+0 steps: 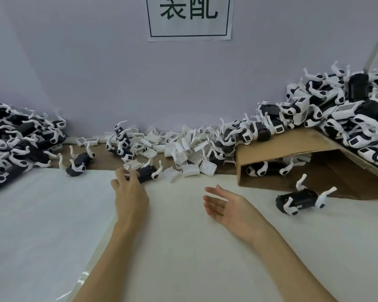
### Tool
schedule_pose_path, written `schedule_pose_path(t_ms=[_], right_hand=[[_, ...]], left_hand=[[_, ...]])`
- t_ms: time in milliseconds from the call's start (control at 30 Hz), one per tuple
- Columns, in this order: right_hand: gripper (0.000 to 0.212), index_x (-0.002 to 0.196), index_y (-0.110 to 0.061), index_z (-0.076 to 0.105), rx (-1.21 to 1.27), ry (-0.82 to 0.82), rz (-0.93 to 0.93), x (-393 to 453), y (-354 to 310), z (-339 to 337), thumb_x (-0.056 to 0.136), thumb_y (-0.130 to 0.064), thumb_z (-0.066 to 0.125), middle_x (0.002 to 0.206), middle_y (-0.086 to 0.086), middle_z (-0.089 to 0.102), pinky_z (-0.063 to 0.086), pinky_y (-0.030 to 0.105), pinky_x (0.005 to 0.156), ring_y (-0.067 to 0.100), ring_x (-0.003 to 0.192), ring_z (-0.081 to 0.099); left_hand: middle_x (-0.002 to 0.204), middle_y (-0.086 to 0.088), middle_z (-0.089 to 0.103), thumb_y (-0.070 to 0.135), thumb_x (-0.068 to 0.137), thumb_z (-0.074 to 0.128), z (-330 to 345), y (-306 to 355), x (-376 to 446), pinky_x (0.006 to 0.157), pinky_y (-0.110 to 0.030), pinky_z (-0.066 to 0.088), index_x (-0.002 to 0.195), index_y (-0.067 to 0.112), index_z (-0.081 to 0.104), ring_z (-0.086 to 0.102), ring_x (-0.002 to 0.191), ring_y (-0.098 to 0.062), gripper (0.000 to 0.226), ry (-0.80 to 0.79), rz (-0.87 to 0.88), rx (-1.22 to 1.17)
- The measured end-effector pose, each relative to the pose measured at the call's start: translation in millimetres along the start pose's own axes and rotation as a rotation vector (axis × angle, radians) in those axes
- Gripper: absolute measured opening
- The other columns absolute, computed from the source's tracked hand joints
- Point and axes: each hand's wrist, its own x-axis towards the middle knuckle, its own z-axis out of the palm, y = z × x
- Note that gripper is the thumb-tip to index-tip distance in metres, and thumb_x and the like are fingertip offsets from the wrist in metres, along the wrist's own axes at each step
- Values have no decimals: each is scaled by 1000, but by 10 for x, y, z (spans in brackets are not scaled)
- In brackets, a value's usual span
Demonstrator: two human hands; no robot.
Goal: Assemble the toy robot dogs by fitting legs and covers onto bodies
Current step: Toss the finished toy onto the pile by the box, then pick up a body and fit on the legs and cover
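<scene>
Head view shows us our two bare forearms reaching out over the white sheet (183, 247) that covers the near part of the bench. Our right hand (225, 205) hovers palm-up above the sheet near its middle, fingers straight and relaxed, holding nothing. Our left hand (129, 190) reaches farther, to the far edge of the sheet, where its curled fingers close on a black dog body (147, 171) with white legs sticking up; a white cover (133, 165) sits just behind the fingertips, and we cannot tell whether they touch it.

Toward the right edge of the bench another legged body (301, 200) lies on its back on the sheet, just in front of a tipped cardboard box (292, 147). One more body (267, 168) lies inside the box's open mouth. Left of our left hand, a third loose body (78, 163) lies at the sheet's far edge.

Along the far edge, against the pale wall (96, 73), loose white covers (183, 153) are heaped in the middle. At the far left corner a pile of dogs (15, 144) spreads out, and at the far right corner a taller pile (336, 114) rests on top of the box. A paper sign (189, 16) with green characters hangs on the wall above.
</scene>
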Motion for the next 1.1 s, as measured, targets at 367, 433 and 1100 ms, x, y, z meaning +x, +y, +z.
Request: schedule_pose_path(t_ms=[367,433,1100], right_hand=[[38,121,-1,74,33,-35,-42,10,25,-18,94,-26,70,105,16,73,62,34,80,27,91,74],[45,132,2,65,53,-36,-58,1,24,-5,97,-27,69,116,22,74,64,35,83,32,103,75],[60,126,-1,70,-119,-13,-287,-65,-9,62,93,-51,68,121,21,74,62,38,91,36,114,72]], left_hand=[[108,-8,62,-12,97,60,-133,391,-86,83,-35,53,105,4,73,65,91,-25,22,309,272,-464],[106,-2,64,-10,98,63,-173,538,-165,83,-23,52,107,9,74,64,88,-13,24,307,279,-602],[108,-13,78,62,91,67,-138,787,-381,70,-34,58,126,11,71,78,82,-33,62,-603,-58,-1033]])
